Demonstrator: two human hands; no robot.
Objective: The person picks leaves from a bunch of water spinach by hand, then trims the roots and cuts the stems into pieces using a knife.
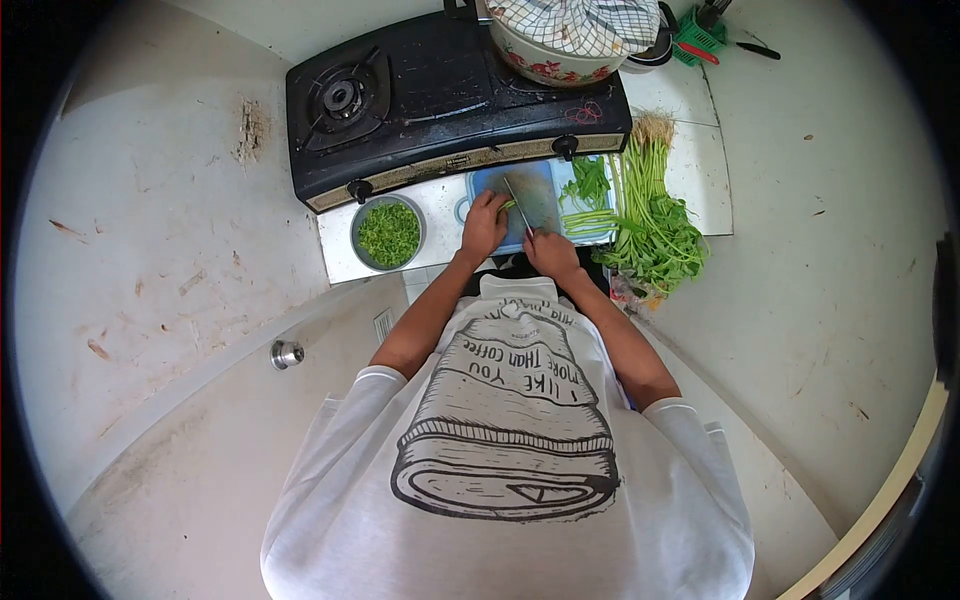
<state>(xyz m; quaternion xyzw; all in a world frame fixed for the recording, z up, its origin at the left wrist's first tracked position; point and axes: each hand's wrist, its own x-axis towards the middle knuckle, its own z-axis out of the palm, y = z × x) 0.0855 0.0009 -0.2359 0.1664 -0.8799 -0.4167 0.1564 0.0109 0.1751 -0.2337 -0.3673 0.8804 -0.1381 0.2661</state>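
My right hand (550, 254) is closed around the handle of a knife (518, 204), its blade pointing away from me over a blue cutting board (482, 182). My left hand (485, 228) is closed on a small piece of green stems (507, 205), close beside the blade. At the board's right side lie loose green leaves (588, 182) and some cut stems (588, 223). A large bunch of leafy greens (660, 225) with roots still on lies further right. To the left of the board stands a grey bowl (356, 243) holding finely chopped greens (388, 234).
A black two-burner stove (430, 90) stands right behind the board. On its right burner sits a flowered pot (550, 70) covered with a checked cloth (580, 22). A green basket (698, 38) with utensils is at the back right. Walls close in on both sides.
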